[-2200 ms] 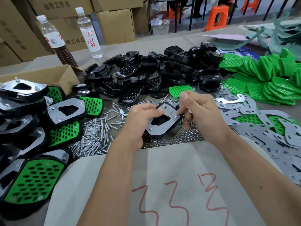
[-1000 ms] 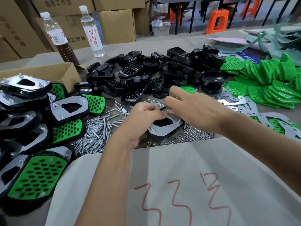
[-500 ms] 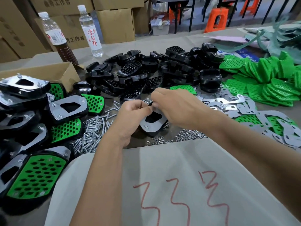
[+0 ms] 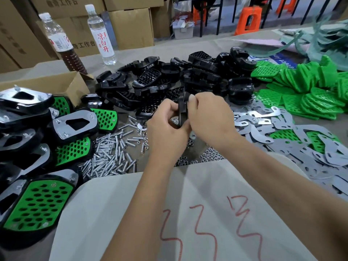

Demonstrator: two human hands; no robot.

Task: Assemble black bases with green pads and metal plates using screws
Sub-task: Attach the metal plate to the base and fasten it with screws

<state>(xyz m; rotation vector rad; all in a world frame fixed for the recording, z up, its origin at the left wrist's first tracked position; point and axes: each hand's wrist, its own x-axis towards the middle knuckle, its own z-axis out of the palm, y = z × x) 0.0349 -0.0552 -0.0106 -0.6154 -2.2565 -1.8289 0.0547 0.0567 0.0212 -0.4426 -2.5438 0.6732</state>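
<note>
The base [image 4: 183, 108], which lay flat half a second ago, now stands on edge near the scene's middle, above the nuts [image 4: 211, 157], gripped by the left hand [image 4: 165, 127] and pinched by the right hand [image 4: 209, 119], likely for fastening a screw underneath.

Black base [image 4: 182, 110] edge-on between both hands [image 4: 205, 117]

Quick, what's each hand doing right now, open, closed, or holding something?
Left hand: closed, gripping the black assembly held on edge between both hands.
Right hand: closed, pinching the same black assembly near its top.
</note>
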